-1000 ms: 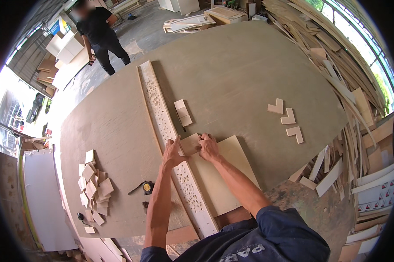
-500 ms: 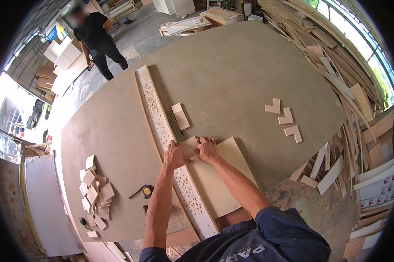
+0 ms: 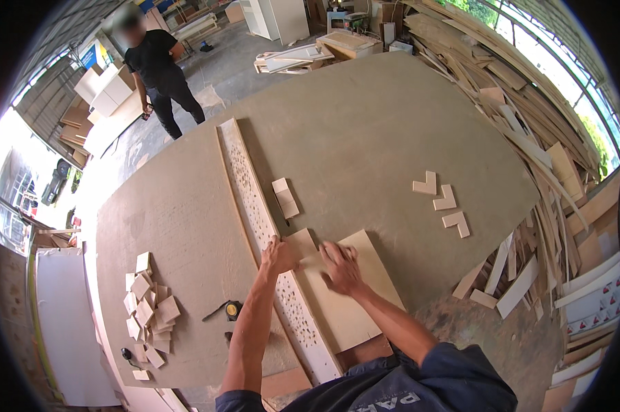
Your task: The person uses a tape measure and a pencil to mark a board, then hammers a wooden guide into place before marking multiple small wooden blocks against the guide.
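My left hand (image 3: 280,255) is closed at the left edge of a small wooden panel (image 3: 299,240), right beside a long white strip dotted with holes (image 3: 297,309). The small panel lies against the strip, overlapping the far end of a larger pale board (image 3: 358,302). Over that board is my right hand (image 3: 342,269), fingers bent but apart, nothing visible in it. Just beyond the panel sit small pale wood blocks (image 3: 285,198) laid end to end, with a small dark thing by their near end.
A pile of square wood pieces (image 3: 145,309) and a tape measure (image 3: 232,310) lie left on the big table (image 3: 392,117). L-shaped wood pieces (image 3: 445,197) rest at right. Stacked boards (image 3: 516,117) line the right side. A person (image 3: 160,75) stands at the far left.
My right hand has come off the small panel, moved nearer to me and opened its fingers. My left hand stays at the panel's left edge. The whole view has shifted slightly.
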`<state>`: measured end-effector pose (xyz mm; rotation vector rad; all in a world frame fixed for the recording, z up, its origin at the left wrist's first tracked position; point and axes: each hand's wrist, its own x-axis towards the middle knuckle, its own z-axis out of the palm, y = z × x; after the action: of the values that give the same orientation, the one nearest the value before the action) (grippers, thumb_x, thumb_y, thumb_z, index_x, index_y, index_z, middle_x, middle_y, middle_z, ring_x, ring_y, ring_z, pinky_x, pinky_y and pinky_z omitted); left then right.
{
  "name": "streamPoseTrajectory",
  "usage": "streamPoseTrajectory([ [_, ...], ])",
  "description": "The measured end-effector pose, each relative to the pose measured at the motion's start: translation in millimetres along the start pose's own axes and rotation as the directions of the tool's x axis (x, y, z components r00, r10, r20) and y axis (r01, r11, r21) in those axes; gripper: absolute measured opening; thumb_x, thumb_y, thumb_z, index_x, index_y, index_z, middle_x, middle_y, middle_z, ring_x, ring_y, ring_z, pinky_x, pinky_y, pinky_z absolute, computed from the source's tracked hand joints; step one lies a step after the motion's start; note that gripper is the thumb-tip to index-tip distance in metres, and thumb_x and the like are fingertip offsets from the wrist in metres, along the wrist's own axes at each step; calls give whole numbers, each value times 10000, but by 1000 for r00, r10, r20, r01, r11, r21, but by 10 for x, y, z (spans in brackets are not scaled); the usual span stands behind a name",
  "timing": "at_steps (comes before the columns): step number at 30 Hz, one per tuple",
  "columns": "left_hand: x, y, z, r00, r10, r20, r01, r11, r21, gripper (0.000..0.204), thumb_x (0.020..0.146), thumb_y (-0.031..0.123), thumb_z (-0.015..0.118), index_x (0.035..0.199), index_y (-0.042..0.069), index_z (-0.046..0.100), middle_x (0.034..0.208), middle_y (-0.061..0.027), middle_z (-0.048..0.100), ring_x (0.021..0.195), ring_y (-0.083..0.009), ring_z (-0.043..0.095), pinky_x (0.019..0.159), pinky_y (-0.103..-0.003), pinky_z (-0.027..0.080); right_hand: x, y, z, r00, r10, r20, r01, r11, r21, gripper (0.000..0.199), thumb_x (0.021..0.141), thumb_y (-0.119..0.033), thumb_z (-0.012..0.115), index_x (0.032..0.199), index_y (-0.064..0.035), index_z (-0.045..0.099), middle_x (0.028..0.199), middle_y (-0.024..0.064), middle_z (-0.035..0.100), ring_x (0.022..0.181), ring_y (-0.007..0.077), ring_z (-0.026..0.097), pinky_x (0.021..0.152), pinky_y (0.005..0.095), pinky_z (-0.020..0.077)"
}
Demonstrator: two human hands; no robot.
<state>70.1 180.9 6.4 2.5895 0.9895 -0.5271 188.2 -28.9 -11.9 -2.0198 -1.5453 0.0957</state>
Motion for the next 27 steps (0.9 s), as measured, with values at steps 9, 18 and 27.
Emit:
streamPoseTrajectory([
  [9,52,-47,-9,999,48,-6,-47,996,79,938,548,590,899,1220,-10,637,1212,-210,675,1175,-335,632,963,-442,532,-2030,-49,-908,910,230,345,-183,969,-164,926,677,-646,784,1442,-181,546,1642,233,137,1519,484,17,1130,742,-10],
  [18,33,-46,-26,997,69,35,-70,996,49,1034,527,511,940,1291,-66,549,1131,-216,704,1100,-347,676,940,-423,552,-2049,137,-761,939,84,334,-57,994,-88,802,705,-518,820,1389,-167,596,1643,154,234,1536,377,149,1139,701,95],
  [27,151,17,-207,999,4,32,-5,999,33,997,469,463,980,1214,-52,562,1107,-211,710,1073,-362,686,915,-434,559,-1914,198,-720,958,22,287,11,993,-114,689,658,-419,855,1267,-151,675,1619,101,333,1535,332,197,1104,715,132],
])
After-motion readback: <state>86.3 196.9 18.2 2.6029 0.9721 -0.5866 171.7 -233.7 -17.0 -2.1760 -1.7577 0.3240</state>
